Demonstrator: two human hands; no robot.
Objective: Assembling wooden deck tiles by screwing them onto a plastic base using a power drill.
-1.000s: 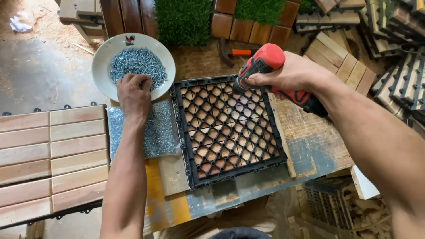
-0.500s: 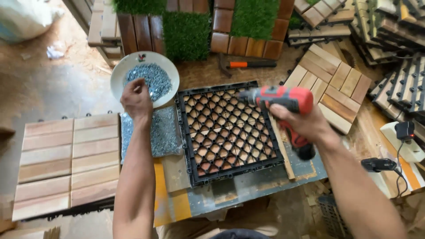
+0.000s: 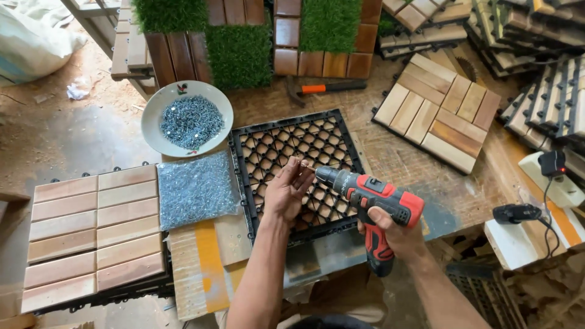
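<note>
Red and black cordless drill (image 3: 368, 204) held over the lower right part of a black plastic grid tile (image 3: 292, 173), tip pointing left toward the left hand. Right hand (image 3: 393, 234) closed around the drill grip. Left hand (image 3: 287, 190) hovering over the grid, fingers (image 3: 298, 170) pinched together at the drill tip around a small screw (image 3: 309, 168), too small to make out clearly. Grid tile lying flat on the worktop (image 3: 402, 164), underside up, wooden slats visible through the openings. Just left of the grid, a clear bag of screws (image 3: 196, 189) lying flat, touching or nearly touching the grid edge. Behind the bag, a white bowl (image 3: 152, 125) filled with loose screws. Further left, a finished tile of light wooden slats (image 3: 94, 234) on a black base, beside the bag. Behind the grid, a hammer with an orange handle (image 3: 320, 88) lying on the worktop. To the right, a wooden tile with slats in a block pattern (image 3: 436, 113), well apart from the drill. At the rear, tiles of green artificial grass (image 3: 237, 55) and dark wood. At far right, stacked tiles (image 3: 548, 97) and a white power strip (image 3: 563, 183) with a black plug.
</note>
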